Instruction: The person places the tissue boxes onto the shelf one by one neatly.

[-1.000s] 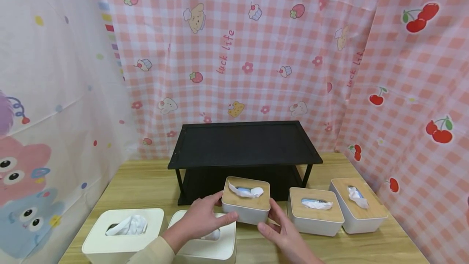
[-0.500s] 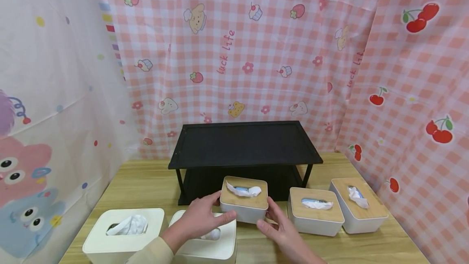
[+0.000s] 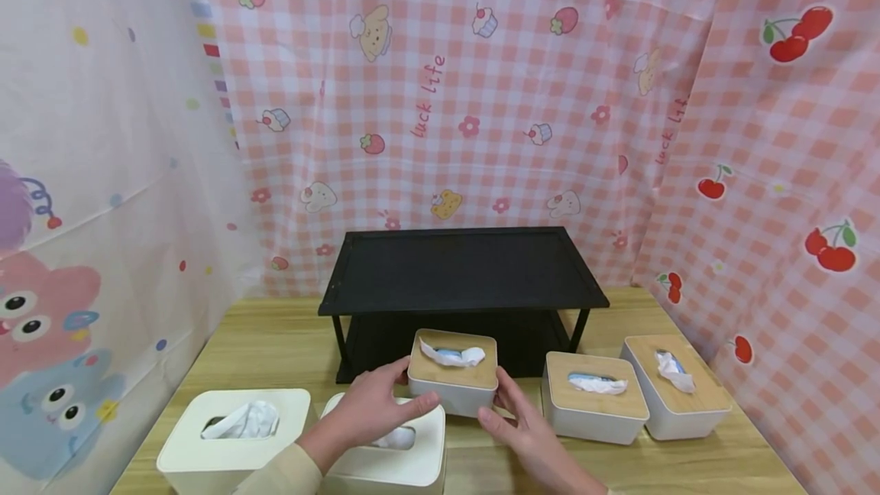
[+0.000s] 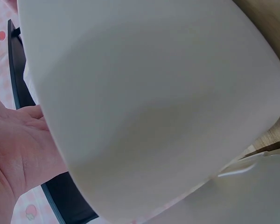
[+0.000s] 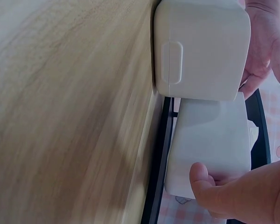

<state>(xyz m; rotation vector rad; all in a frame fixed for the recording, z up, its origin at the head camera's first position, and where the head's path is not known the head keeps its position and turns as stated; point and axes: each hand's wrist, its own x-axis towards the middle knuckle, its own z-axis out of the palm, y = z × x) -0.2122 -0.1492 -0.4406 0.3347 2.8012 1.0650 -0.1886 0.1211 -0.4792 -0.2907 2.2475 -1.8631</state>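
Note:
A small tissue box with a white body and a bamboo lid is held between both hands in front of a black two-tier rack, a white tissue showing at its slot. My left hand has its fingers at the box's left side, thumb along the front. My right hand grips the right side, with the thumb low at the front corner. In the right wrist view, the right thumb lies against the box's pale wall. A cream box wall fills the left wrist view, partly covering the left hand.
The black rack stands against the pink gingham cloth. Two cream tissue boxes sit at front left, one under the left forearm. Two more bamboo-lidded boxes stand right of my right hand on the wooden table.
Both hands have shifted the bamboo-lidded tissue box slightly to the left before the rack, keeping their hold on it. The other boxes have stayed in place.

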